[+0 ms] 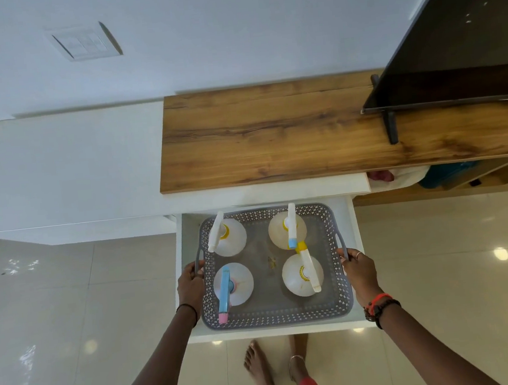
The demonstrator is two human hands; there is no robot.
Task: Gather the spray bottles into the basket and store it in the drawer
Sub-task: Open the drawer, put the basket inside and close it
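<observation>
A grey perforated basket [277,315] sits inside the open white drawer [186,245] below the cabinet top. Several clear spray bottles stand upright in it: one with a white trigger [227,236] at far left, one with a white and blue trigger [287,228] at far right, one with a blue and pink trigger [233,284] at near left, one with a white and yellow trigger [302,276] at near right. My left hand [191,287] grips the basket's left handle. My right hand [359,270] grips its right handle.
A wooden top [272,134] runs above the drawer, with a white counter [67,167] to its left. A dark television [455,36] stands on the wood at right. An open shelf [449,175] holds cloth items. My bare feet [276,370] stand on glossy tiles.
</observation>
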